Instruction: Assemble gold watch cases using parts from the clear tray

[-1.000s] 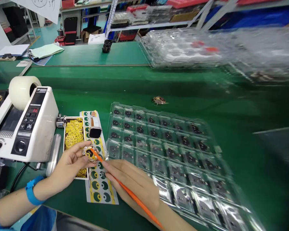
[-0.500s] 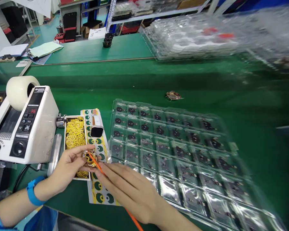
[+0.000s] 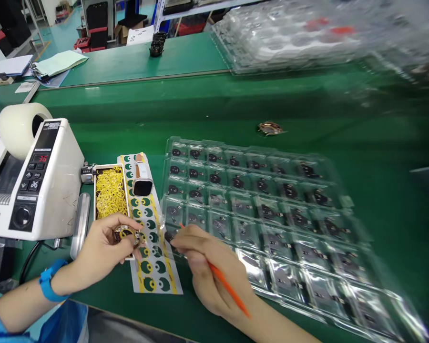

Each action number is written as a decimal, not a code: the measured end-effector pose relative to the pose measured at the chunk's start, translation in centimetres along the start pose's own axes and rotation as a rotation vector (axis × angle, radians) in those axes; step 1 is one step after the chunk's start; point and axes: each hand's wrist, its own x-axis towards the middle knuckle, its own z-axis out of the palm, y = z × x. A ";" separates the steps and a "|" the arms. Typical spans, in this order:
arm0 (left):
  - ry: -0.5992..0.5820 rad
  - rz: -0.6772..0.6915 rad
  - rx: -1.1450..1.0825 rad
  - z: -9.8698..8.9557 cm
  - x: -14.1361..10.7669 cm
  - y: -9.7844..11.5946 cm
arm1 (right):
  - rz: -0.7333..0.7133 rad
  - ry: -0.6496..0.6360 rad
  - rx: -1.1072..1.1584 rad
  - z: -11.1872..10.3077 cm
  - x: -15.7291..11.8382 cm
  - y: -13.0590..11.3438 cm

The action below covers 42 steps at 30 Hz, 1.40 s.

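My left hand (image 3: 98, 250) is closed on a round gold-coloured part (image 3: 125, 233) with a yellow ring on it, pinched between thumb and fingers above the sticker sheet (image 3: 177, 286). My right hand (image 3: 218, 269) grips a thin orange stick (image 3: 230, 289), which runs back under the palm. Its fingertips reach the left side of a clear plastic tray (image 3: 346, 202), beside a small dark part (image 3: 169, 236). Whether the fingers touch that part I cannot tell. Similar dark parts lie in the tray's compartments. Behind my left hand stands a white box (image 3: 127, 197) of yellow rings (image 3: 110, 193).
A white tape dispenser (image 3: 57, 190) stands at left, with a metal bar (image 3: 81, 224) beside it. A watch (image 3: 142, 186) lies on the sticker sheet. Another round metallic part (image 3: 270, 127) lies behind the tray. Stacked clear trays (image 3: 271, 43) occupy the back shelf.
My right hand has moved from the round part to the tray's left side, with the orange stick now tucked back in the palm. My left hand still holds the round part.
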 end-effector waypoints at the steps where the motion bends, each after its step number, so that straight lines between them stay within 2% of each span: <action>1: 0.011 0.013 0.025 0.0 -0.1 -0.1 | -0.023 -0.013 -0.044 0.1 0.0 -0.3; 4: 0.041 0.061 0.069 0.3 -0.4 -0.6 | -0.100 -0.033 -0.176 0.6 -0.1 -1.1; 7: 0.050 0.121 0.121 0.6 -0.7 -1.2 | -0.091 -0.024 -0.204 1.2 -0.1 -1.4; 14: 0.018 0.280 0.321 0.7 -1.3 -2.8 | 0.041 0.014 -0.210 1.8 0.0 -0.9; 18: 0.026 0.446 0.491 0.7 -1.6 -3.4 | 0.153 -0.002 -0.116 2.0 0.1 -1.3; 22: -0.001 0.572 0.558 0.9 -1.5 -3.3 | 0.270 -0.020 -0.012 2.1 0.3 -1.4; 29: -0.029 0.551 0.523 1.1 -1.6 -3.2 | 0.224 -0.002 0.058 2.0 0.7 -0.9; 35: 0.037 0.417 0.525 0.4 -1.4 -3.5 | 0.242 -0.032 0.227 1.3 1.0 -1.3; 38: 0.050 0.425 0.540 0.3 -1.3 -3.5 | 0.243 0.016 0.124 1.3 0.8 -1.0; 42: 0.015 0.471 0.566 0.6 -1.6 -3.4 | 0.160 0.014 -0.051 1.6 0.4 -0.5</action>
